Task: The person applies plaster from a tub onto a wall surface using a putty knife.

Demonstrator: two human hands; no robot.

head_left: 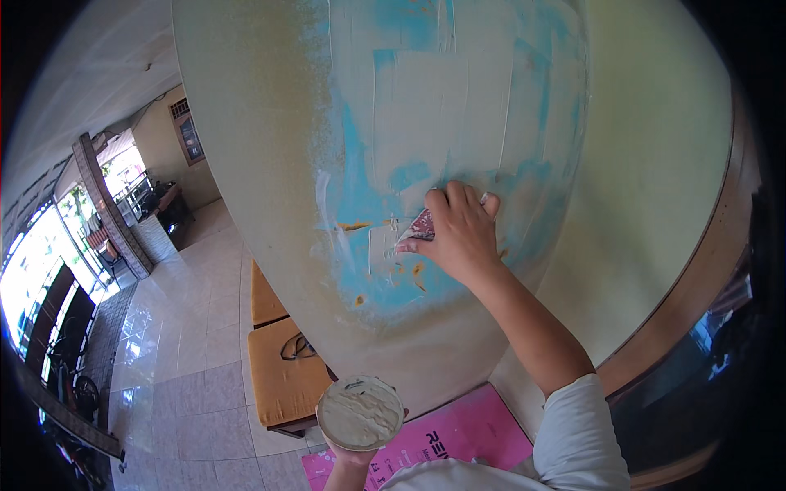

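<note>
My right hand [460, 225] grips a reddish, putty-smeared scraper [422, 225] against a large curved panel [262, 147], low in a patch of pale blue paint [354, 282] overlaid with off-white strokes and a few orange-brown spots. Below, my left hand [348, 454] holds up a round container [360, 409] of creamy off-white paste with a ridged surface; most of that hand is hidden beneath it.
Orange cushioned seats [282, 376] with a dark cord stand behind the panel's lower left, beside pink printed board [495, 413] on the floor. A wooden-framed curve [696, 262] is at right. Tiled floor [180, 327], a column [106, 196] and parked motorbikes [70, 385] are leftward.
</note>
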